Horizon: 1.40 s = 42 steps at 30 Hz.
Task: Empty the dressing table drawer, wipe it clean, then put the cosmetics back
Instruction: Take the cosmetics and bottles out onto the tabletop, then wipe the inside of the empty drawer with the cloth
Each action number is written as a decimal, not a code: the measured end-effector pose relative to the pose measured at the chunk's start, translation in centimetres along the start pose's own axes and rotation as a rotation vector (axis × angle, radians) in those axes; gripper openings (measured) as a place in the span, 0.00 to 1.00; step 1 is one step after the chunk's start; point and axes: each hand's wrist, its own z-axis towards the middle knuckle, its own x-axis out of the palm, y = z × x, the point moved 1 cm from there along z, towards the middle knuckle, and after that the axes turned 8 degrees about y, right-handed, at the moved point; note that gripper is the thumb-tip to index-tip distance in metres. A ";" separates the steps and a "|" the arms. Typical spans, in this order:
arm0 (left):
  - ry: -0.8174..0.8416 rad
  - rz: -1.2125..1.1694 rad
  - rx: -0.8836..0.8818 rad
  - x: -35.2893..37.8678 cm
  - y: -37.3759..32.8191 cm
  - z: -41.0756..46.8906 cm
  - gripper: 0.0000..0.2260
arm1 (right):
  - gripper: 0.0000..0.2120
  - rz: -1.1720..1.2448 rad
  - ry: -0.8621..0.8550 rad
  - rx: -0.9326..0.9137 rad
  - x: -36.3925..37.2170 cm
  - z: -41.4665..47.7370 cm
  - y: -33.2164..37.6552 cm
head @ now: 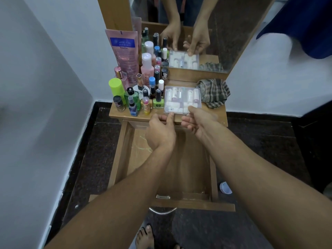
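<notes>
Drawer [188, 168]: pulled open, below both grips; pale marks on its wooden bottom at the left.
Left grip [161, 130]: thumb and curled fingers pinch the near left corner of the clear case [182, 97].
Right grip [199, 121]: grasping the same case, thumb on top of its near edge, fingers under.
Clear case: just beyond both grips, at the front edge of the surface [124, 115]; small white tubes inside.
Bottles [140, 94]: left of the left grip, standing crowded.
Checked cloth [212, 93]: beyond the right grip, beside the case.
</notes>
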 end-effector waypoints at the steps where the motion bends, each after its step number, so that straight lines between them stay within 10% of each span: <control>1: -0.004 0.002 0.000 0.0 -0.1 0.0 0.15 | 0.14 0.007 -0.013 0.000 0.0 0.1 -0.2; 7: 0.031 -0.038 0.029 0.0 0.2 -0.8 0.14 | 0.19 -0.119 -0.139 -0.136 -1.4 -0.8 -1.1; 12: 0.128 0.001 0.105 0.0 0.3 -2.4 0.10 | 0.11 -0.621 -0.507 -0.502 -4.4 -2.2 -1.6; 18: 0.301 0.137 0.229 0.4 0.6 -4.3 0.07 | 0.18 -1.139 -0.492 -0.866 -6.7 -0.2 2.3; 24: 0.460 0.238 0.294 1.5 1.9 -5.3 0.10 | 0.32 -1.554 -0.177 -0.511 -6.2 3.7 5.2; 42: 0.483 0.345 0.331 0.8 3.6 -6.5 0.12 | 0.21 -1.684 -0.398 -0.626 -8.6 1.3 3.0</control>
